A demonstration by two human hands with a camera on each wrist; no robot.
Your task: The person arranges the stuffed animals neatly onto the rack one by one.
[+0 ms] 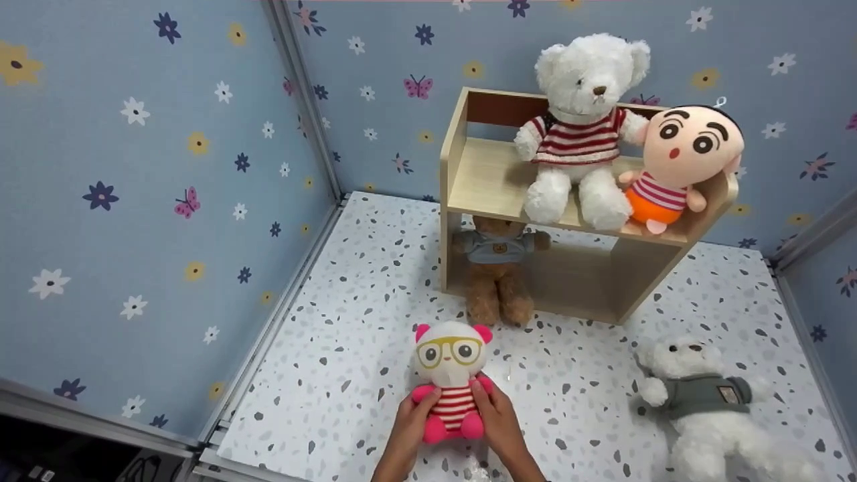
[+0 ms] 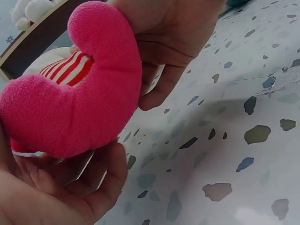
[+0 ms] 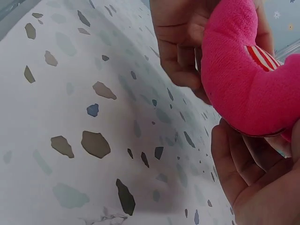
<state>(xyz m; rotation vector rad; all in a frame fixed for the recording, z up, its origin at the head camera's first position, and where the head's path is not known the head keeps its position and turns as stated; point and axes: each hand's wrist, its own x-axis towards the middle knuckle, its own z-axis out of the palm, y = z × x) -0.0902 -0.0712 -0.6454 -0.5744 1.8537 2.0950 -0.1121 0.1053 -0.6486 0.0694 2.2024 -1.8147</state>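
Note:
A pink and white plush panda [image 1: 454, 402] with yellow glasses and a red-striped belly faces up between my hands, above the speckled surface. My left hand [image 1: 406, 428] grips its left side in the head view, thumb on the front by the arm. On the other side my right hand [image 1: 501, 422] holds it the same way. Both wrist views show the pink underside of the plush panda [image 2: 103, 103], with fingers curled behind it. In the right wrist view its pink legs [image 3: 239, 89] hide most of the striped belly.
A wooden shelf [image 1: 462, 167] stands at the back. On top sit a white bear [image 1: 579, 144] in a striped sweater and a cartoon boy doll [image 1: 676, 161]. A brown bear [image 1: 499, 274] sits in the lower compartment. Another white bear [image 1: 710, 395] in a green shirt lies at right.

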